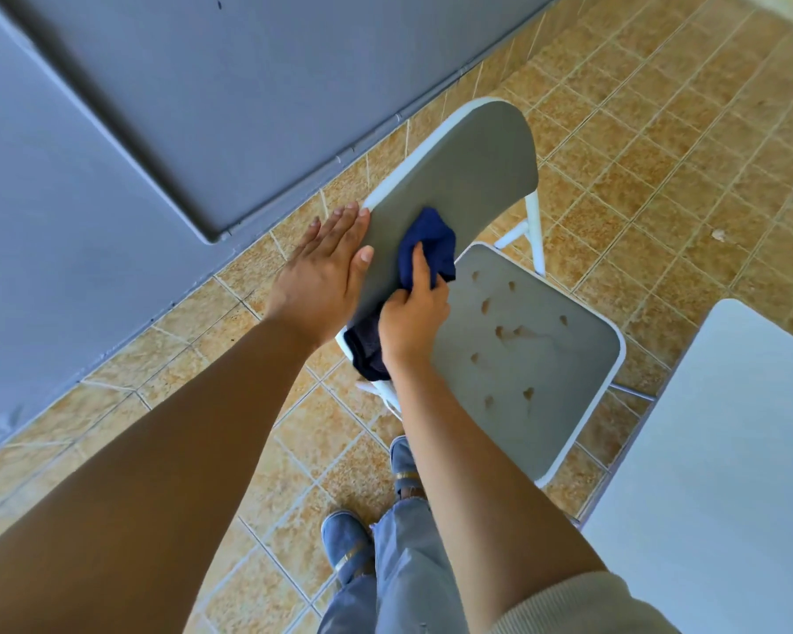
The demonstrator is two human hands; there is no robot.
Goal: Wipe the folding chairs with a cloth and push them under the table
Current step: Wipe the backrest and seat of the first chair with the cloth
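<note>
A grey folding chair (523, 359) with a white metal frame stands open on the tiled floor, its seat marked with several small holes. Its backrest (468, 176) rises toward the wall. My left hand (321, 276) lies flat against the backrest's rear edge, fingers together, thumb on the front face. My right hand (413, 313) is closed on a dark blue cloth (429, 247), pressed against the lower front of the backrest; part of the cloth hangs below the wrist. A white table (729, 473) shows its corner at the right, next to the chair.
A grey panelled wall or door (156, 107) runs along the left and top. Tan tiled floor (660, 130) spreads beyond the chair. My jeans and blue shoes (344, 537) are just below the chair's near corner.
</note>
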